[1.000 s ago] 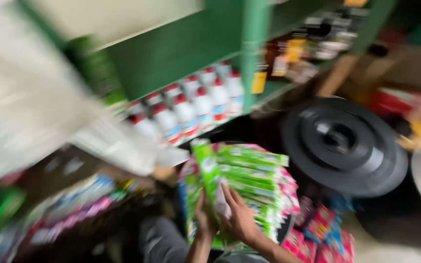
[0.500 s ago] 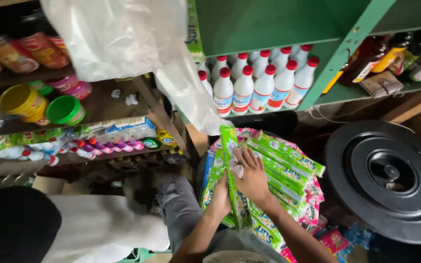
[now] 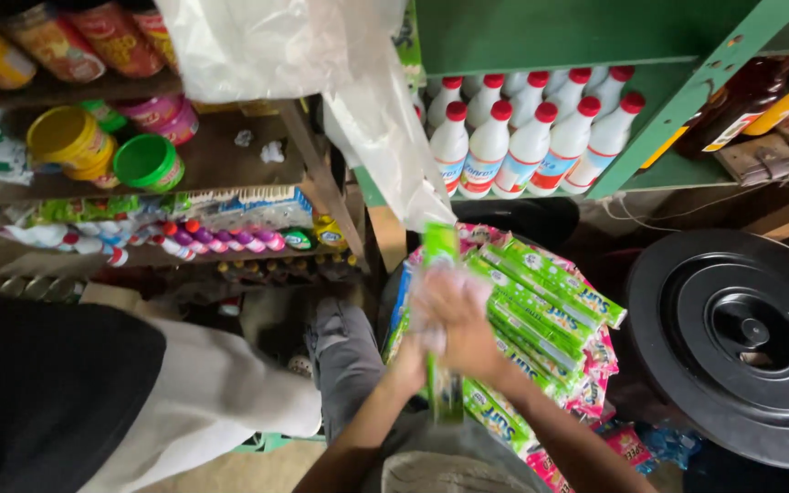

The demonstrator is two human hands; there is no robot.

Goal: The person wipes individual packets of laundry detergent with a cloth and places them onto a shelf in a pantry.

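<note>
Both hands grip green sachet strips in a shop aisle.
Left hand (image 3: 413,351) and right hand (image 3: 468,333) are clamped together on a green sachet strip (image 3: 442,383), the stacked sachet strips (image 3: 541,315) directly beneath.

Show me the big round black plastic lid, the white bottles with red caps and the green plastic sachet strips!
Big round black plastic lid (image 3: 741,342): head view, on its raised centre.
White bottles with red caps (image 3: 527,146): head view, a front bottle's body.
Green plastic sachet strips (image 3: 541,306): head view, mid-stack.

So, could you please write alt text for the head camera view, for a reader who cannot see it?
Two bare hands, the left hand and the right hand, grip a strip of green sachets over a stack of green sachet strips. Behind stand white bottles with red caps on a green shelf; a black round lid lies to the right.
</note>
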